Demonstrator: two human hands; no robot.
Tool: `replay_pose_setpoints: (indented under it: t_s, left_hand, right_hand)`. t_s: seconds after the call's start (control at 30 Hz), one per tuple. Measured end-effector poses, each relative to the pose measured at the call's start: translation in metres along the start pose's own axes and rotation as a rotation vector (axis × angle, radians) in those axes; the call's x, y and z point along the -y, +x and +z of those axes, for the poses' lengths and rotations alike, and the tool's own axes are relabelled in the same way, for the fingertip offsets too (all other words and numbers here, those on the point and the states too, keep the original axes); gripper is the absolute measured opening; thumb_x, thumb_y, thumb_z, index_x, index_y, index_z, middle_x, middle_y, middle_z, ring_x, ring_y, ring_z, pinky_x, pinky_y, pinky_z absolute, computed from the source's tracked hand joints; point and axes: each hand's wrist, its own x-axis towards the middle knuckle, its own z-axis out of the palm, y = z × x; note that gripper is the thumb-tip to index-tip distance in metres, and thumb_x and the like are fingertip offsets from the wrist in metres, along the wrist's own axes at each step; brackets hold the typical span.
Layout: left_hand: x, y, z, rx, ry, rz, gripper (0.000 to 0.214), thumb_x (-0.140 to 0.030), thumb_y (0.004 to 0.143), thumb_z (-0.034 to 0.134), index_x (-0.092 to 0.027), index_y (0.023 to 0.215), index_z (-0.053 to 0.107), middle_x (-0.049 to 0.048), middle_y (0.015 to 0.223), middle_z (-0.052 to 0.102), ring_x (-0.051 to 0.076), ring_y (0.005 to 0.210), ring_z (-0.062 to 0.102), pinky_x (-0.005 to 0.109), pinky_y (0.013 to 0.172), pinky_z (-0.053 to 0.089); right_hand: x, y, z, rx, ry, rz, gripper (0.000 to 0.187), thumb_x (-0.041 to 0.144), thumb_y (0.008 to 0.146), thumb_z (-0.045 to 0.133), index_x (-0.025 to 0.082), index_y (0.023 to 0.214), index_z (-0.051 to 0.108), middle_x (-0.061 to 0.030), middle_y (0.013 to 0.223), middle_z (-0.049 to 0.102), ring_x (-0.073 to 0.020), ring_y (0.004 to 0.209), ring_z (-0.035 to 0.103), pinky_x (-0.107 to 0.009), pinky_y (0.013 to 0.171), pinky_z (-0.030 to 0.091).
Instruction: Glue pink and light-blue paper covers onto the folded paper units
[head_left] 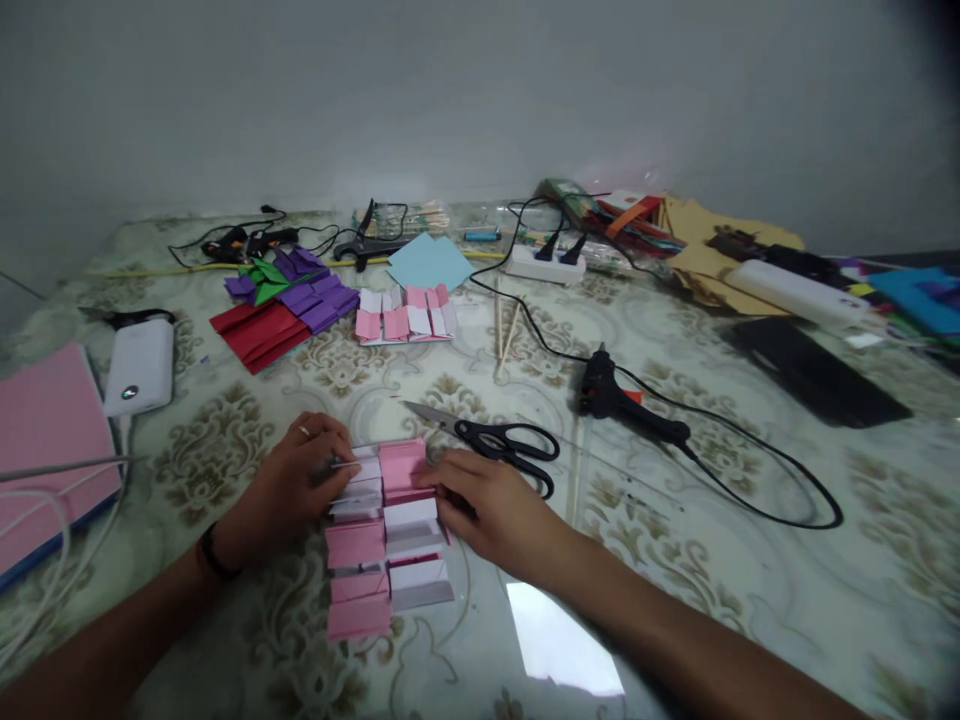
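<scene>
A folded paper piece [411, 526] with pink and white pleated flaps in two columns lies on the patterned table in front of me. My left hand [319, 465], with a ring on one finger, grips the paper's upper left edge between thumb and fingers. At the upper right edge, my right hand [480, 500] has its fingers closed on the same paper. Just beyond the right hand are black-handled scissors [487, 435], blades slightly apart. A smaller pink and white folded paper [406, 314] sits farther back.
To the right lies a black glue gun [630, 400] with a looping cord, and past it a dark phone-like slab [817, 370]. A white power strip [546, 264], blue paper [429, 262] and red folded paper [262, 330] stand behind. On the left is a white power bank [141, 365].
</scene>
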Motion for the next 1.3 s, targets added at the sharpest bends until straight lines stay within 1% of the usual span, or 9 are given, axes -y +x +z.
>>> replay_pose_setpoints:
  t_s: [0.23, 0.37, 0.6, 0.67, 0.77, 0.9, 1.07, 1.2, 1.3]
  left_hand:
    - [0.000, -0.003, 0.005, -0.029, 0.000, 0.029, 0.008, -0.016, 0.096, 0.064, -0.021, 0.089, 0.062, 0.0077, 0.115, 0.072, 0.024, 0.113, 0.063, 0.042, 0.101, 0.054]
    - [-0.006, -0.004, 0.005, -0.051, -0.031, 0.051, 0.011, -0.014, 0.097, 0.064, -0.022, 0.089, 0.061, 0.0056, 0.105, 0.075, 0.023, 0.107, 0.065, 0.039, 0.099, 0.054]
    - [-0.008, -0.006, 0.006, -0.146, -0.186, 0.025, 0.010, -0.015, 0.099, 0.064, -0.021, 0.091, 0.062, 0.0047, 0.103, 0.071, 0.018, 0.098, 0.069, 0.032, 0.091, 0.056]
    - [-0.005, -0.006, 0.006, -0.152, -0.250, -0.025, 0.008, -0.017, 0.097, 0.067, -0.021, 0.091, 0.064, 0.0060, 0.106, 0.068, 0.019, 0.101, 0.068, 0.030, 0.087, 0.056]
    - [0.000, -0.004, 0.004, -0.104, -0.376, -0.136, 0.005, -0.022, 0.093, 0.072, -0.021, 0.093, 0.067, 0.0084, 0.116, 0.065, 0.020, 0.105, 0.067, 0.027, 0.078, 0.056]
    - [0.003, -0.001, 0.001, -0.064, -0.595, -0.220, 0.014, -0.023, 0.086, 0.078, -0.020, 0.093, 0.066, 0.0084, 0.121, 0.065, 0.018, 0.100, 0.067, 0.027, 0.080, 0.056]
    - [0.004, -0.003, 0.002, 0.005, -0.847, -0.382, 0.026, -0.033, 0.086, 0.082, -0.022, 0.101, 0.063, 0.0017, 0.095, 0.069, 0.015, 0.081, 0.065, 0.022, 0.066, 0.050]
    - [0.007, -0.004, 0.003, 0.006, -0.729, -0.399, 0.021, -0.037, 0.088, 0.078, -0.021, 0.098, 0.068, -0.0015, 0.083, 0.065, 0.013, 0.070, 0.058, 0.022, 0.059, 0.043]
    - [0.006, -0.002, 0.003, -0.052, -0.612, -0.385, 0.016, -0.036, 0.089, 0.074, -0.020, 0.090, 0.070, -0.0004, 0.087, 0.066, 0.012, 0.069, 0.056, 0.023, 0.060, 0.042]
  right_hand:
    - [0.002, -0.001, 0.000, 0.010, 0.001, 0.004, 0.024, 0.010, 0.098, 0.062, 0.020, 0.117, 0.074, -0.0083, 0.102, 0.075, -0.0235, 0.093, 0.074, -0.034, 0.081, 0.060]
    - [0.003, -0.001, 0.000, 0.025, 0.003, 0.005, 0.027, 0.008, 0.098, 0.058, 0.021, 0.115, 0.074, -0.0080, 0.099, 0.075, -0.0227, 0.090, 0.075, -0.032, 0.077, 0.060]
    - [0.003, -0.005, 0.002, -0.036, 0.056, 0.038, 0.026, 0.013, 0.101, 0.058, 0.021, 0.123, 0.071, -0.0086, 0.109, 0.079, -0.0208, 0.095, 0.078, -0.030, 0.082, 0.062]
    - [0.004, -0.005, 0.002, -0.045, 0.072, 0.059, 0.024, 0.016, 0.101, 0.060, 0.021, 0.122, 0.071, -0.0076, 0.106, 0.079, -0.0198, 0.092, 0.078, -0.029, 0.080, 0.062]
    - [0.005, -0.004, 0.001, -0.056, 0.094, 0.071, 0.023, 0.017, 0.101, 0.062, 0.021, 0.121, 0.072, -0.0059, 0.101, 0.080, -0.0185, 0.087, 0.077, -0.029, 0.081, 0.062]
    - [0.005, -0.004, 0.002, -0.075, 0.110, 0.059, 0.022, 0.016, 0.101, 0.060, 0.021, 0.120, 0.071, -0.0070, 0.106, 0.081, -0.0191, 0.092, 0.078, -0.029, 0.083, 0.061]
    - [0.005, -0.003, 0.004, -0.088, 0.133, 0.010, 0.024, 0.014, 0.102, 0.058, 0.023, 0.122, 0.070, -0.0062, 0.108, 0.080, -0.0189, 0.097, 0.077, -0.028, 0.084, 0.060]
    - [0.008, -0.001, 0.002, -0.089, 0.160, -0.034, 0.021, 0.017, 0.106, 0.055, 0.023, 0.119, 0.070, -0.0065, 0.110, 0.079, -0.0185, 0.100, 0.076, -0.027, 0.085, 0.059]
    - [0.012, 0.000, -0.001, -0.095, 0.169, -0.039, 0.018, 0.020, 0.108, 0.054, 0.024, 0.114, 0.071, -0.0046, 0.104, 0.079, -0.0174, 0.095, 0.075, -0.026, 0.084, 0.056]
